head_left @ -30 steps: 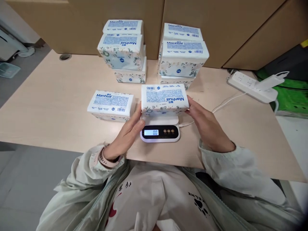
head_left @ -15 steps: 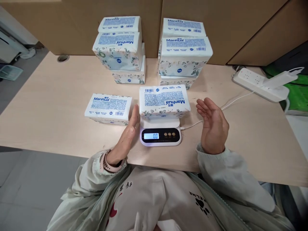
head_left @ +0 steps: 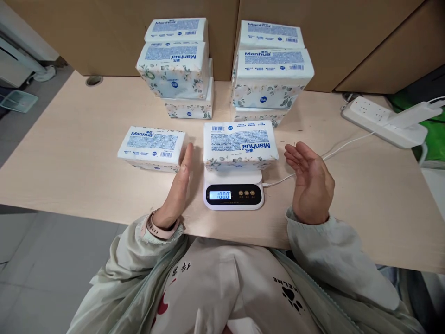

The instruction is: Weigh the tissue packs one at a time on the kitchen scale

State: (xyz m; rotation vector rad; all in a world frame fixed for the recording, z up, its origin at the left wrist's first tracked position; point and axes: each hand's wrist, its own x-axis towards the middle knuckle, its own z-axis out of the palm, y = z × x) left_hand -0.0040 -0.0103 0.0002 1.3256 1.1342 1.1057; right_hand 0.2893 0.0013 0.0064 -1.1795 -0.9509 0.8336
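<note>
A tissue pack (head_left: 241,143) with blue print lies on the white kitchen scale (head_left: 233,176), whose lit display reads 100.0. My left hand (head_left: 176,192) is upright on its edge, fingers stretched, holding nothing; its fingertips are at the right end of a second tissue pack (head_left: 153,146) lying on the table. To the right of the scale, my right hand (head_left: 309,181) is raised with its palm turned inward, fingers extended and nothing in it. Neither hand touches the pack on the scale.
Two stacks of tissue packs, a left stack (head_left: 174,69) and a right stack (head_left: 273,76), stand at the back of the wooden table (head_left: 86,153) before cardboard (head_left: 114,41). A white cable (head_left: 344,144) runs from the scale toward a power strip (head_left: 378,120).
The scale display has gone from 0.0 to 100.0. My left hand and the pack beside it have shifted left, away from the scale. My right hand has barely moved.
</note>
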